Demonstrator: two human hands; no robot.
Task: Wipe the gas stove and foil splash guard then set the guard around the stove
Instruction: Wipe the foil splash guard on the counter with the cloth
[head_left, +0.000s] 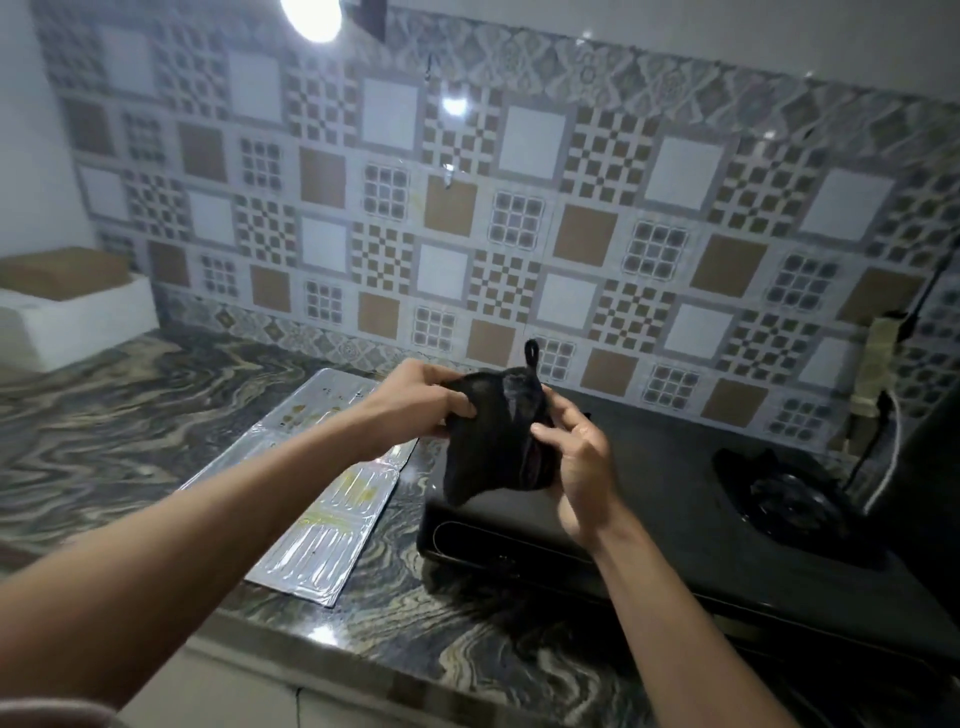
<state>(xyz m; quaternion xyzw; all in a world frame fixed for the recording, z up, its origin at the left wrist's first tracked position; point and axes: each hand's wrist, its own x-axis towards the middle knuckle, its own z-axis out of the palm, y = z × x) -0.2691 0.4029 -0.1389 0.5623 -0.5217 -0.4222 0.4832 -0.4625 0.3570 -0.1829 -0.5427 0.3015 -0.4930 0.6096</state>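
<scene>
Both my hands hold a black cloth (491, 441) with a small loop at its top, raised above the counter. My left hand (423, 402) pinches its left edge. My right hand (576, 462) grips its right side from below. Under and to the right of the cloth stands the black gas stove (675, 509), with a burner (795, 499) at its right. The foil splash guard (317, 499) lies flat on the counter left of the stove, folded in panels, with yellowish stains on it.
The marbled dark counter (130, 431) runs left to a white box (67, 317) in the far corner. A patterned tile wall (519, 208) rises behind. A hose and fitting (878, 374) stand at the right, behind the stove. The counter's front edge is near me.
</scene>
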